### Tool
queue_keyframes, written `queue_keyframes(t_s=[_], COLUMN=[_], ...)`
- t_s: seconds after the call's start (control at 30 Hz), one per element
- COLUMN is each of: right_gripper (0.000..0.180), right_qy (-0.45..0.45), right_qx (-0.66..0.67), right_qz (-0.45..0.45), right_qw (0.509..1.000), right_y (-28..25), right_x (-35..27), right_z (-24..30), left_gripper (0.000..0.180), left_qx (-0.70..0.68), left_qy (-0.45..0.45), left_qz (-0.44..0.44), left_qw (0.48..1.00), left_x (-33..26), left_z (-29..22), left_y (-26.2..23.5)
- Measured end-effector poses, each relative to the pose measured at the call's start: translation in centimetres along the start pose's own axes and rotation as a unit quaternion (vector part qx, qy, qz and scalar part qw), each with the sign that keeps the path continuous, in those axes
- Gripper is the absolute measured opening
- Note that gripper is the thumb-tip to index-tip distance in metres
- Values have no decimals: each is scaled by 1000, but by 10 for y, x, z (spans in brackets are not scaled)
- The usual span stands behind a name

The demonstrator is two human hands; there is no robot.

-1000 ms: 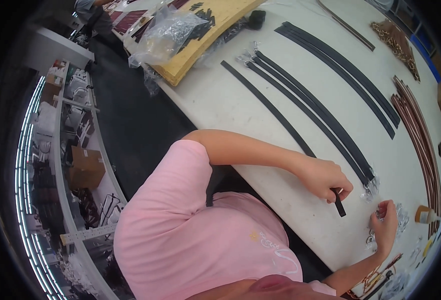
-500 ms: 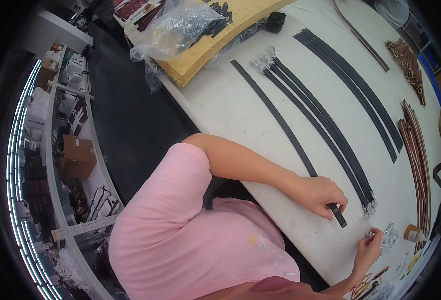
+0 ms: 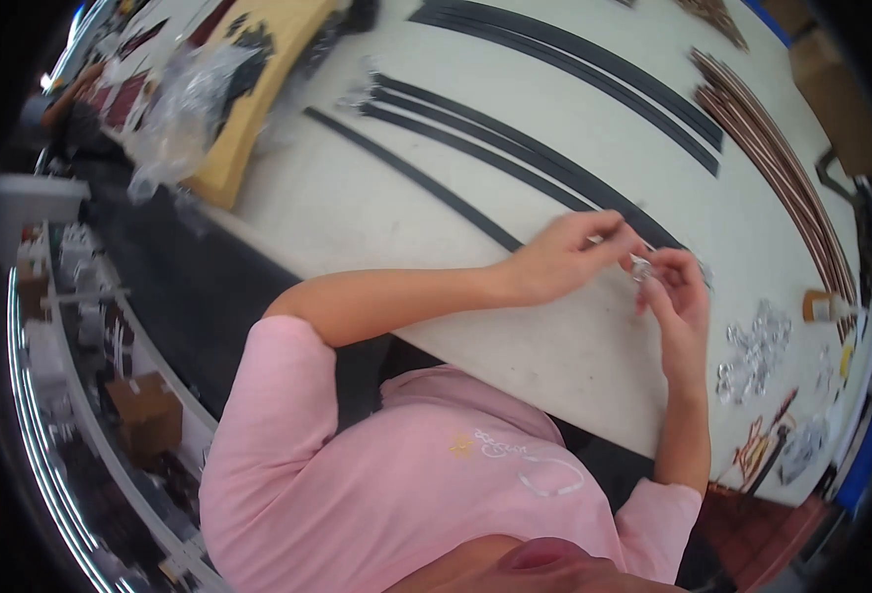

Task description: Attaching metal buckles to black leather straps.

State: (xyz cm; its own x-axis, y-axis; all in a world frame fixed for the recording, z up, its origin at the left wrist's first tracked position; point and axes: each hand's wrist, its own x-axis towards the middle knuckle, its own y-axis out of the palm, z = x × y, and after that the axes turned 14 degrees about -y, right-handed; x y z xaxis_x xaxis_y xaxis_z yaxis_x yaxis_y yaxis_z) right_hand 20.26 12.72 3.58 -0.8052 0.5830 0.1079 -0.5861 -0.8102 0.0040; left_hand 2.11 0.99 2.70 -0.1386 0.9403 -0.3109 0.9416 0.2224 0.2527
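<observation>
My left hand (image 3: 574, 259) is closed at the fingertips. A single flat black strap (image 3: 411, 176) runs across the white table and in behind this hand, where its near end is hidden. Facing it, my right hand (image 3: 681, 296) pinches a small shiny fitting in clear plastic (image 3: 641, 267) between thumb and fingers. The two hands almost meet, just in front of several black straps (image 3: 495, 148) whose far ends carry plastic-wrapped metal fittings (image 3: 362, 91). A scattered pile of similar wrapped fittings (image 3: 757, 346) lies to the right of my right forearm.
More black straps (image 3: 574, 74) lie at the back. Brown strips (image 3: 777, 158) and a small amber bottle (image 3: 819, 305) sit on the right. A yellow board (image 3: 258, 99) with a plastic bag (image 3: 184, 114) occupies the far left. Another person's arm (image 3: 72, 97) shows beyond it.
My right hand has lifted from the wrapped fittings with one in its fingers and come up to my left hand. My left hand has turned and brought the strap's end toward it. The view has shifted.
</observation>
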Motion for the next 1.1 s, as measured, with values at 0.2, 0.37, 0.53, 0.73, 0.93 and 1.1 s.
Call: queue_keyframes(t_s=[0.2,0.37,0.53,0.73,0.93,1.1], right_gripper=[24,24,26,37,31,32], right_qy=[25,14,-55,-280,-258,-207], right_qx=[17,-29,-109,-404,-419,-405], right_qz=[-32,18,8,36,27,43], right_qw=[999,999,992,870,870,889], right_y=[-9,-11,-7,3,-6,-3], right_x=[-5,-8,-4,-4,-9,-11], right_z=[2,-1,-3,-17,-24,-18], left_gripper=[26,14,14,14,12,13], left_qx=[57,86,85,15,67,76], left_qy=[-67,-94,-120,-108,-123,-104], left_qz=[-7,26,16,8,3,-1], left_qw=[996,992,989,994,990,992], left_x=[8,13,17,17,18,16], left_z=[4,12,12,10,11,15], left_y=[4,2,-1,3,-1,0])
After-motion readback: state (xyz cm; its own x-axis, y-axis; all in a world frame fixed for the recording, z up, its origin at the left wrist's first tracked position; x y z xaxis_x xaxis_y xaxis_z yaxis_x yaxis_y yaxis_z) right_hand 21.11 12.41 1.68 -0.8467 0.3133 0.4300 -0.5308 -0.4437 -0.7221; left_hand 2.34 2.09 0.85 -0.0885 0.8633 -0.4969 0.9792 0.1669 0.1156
